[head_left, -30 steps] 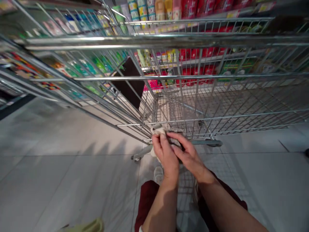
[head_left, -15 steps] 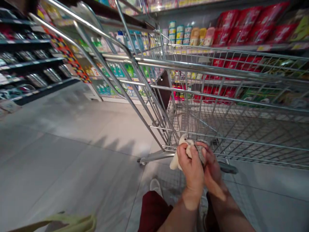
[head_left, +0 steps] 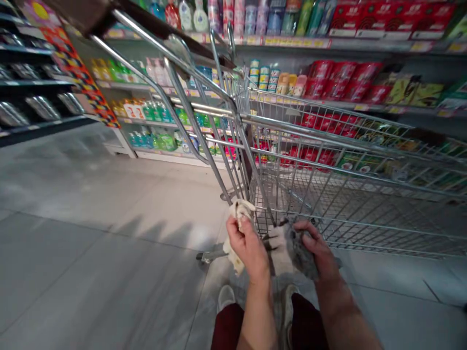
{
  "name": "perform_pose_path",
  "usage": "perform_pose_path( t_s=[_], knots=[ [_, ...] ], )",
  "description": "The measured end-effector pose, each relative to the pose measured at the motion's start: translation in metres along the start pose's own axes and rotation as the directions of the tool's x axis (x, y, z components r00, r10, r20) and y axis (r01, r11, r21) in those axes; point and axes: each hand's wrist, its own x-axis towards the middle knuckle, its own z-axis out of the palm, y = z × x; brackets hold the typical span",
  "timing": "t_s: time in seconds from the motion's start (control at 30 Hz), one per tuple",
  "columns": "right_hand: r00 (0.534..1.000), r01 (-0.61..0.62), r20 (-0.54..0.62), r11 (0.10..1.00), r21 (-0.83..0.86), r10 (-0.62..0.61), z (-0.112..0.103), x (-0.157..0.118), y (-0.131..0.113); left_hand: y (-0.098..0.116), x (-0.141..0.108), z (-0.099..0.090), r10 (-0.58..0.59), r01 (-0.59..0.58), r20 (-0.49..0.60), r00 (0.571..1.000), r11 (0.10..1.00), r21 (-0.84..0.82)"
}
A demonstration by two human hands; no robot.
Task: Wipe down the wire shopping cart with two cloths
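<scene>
Fabric [head_left: 240, 210], cream, stays clasped in the left hand [head_left: 250, 248] beside the cart [head_left: 292, 126]; the right hand [head_left: 321, 250] has parted from it, gripping a grey item [head_left: 299, 255], so each holds one piece.

Pale light pools on the floor [head_left: 109, 265] left of the cart [head_left: 321, 133], edged by soft, finger-like shadows; glare streaks the cart's rails. Farther left, dim shelves [head_left: 22, 83] look smeared and stretched. The grey cloth [head_left: 302, 253] before the cart is blurred.

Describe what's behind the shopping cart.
Behind the shopping cart, shelves hold bottles and red packages. The cart's dark panel covers whatever sits directly behind it.
</scene>
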Motion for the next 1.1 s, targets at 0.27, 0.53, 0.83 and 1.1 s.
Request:
perform_pose_path(
  t_s=[0.27,0.53,0.83,1.1],
  knots=[
    [0.964,0.216,0.246,0.840,-0.498,-0.102,0.003,0.028,-0.020,-0.055,-0.027,0.002,-0.024,-0.005,0.087,0.996,0.946,0.325],
    [0.931,0.204,0.364,0.777,-0.595,0.034,-0.024,0.040,-0.007,-0.096,-0.041,-0.017,-0.029,-0.015,0.096,0.995,0.904,0.426],
    [0.986,0.165,0.063,0.953,-0.252,-0.154,-0.029,0.019,-0.013,-0.012,-0.018,0.009,0.142,-0.199,0.180,0.973,0.912,0.359],
    [0.983,0.183,0.034,0.952,-0.246,-0.180,-0.023,0.023,-0.007,-0.046,-0.030,-0.013,0.077,-0.268,0.344,0.936,0.789,0.552]
  ],
)
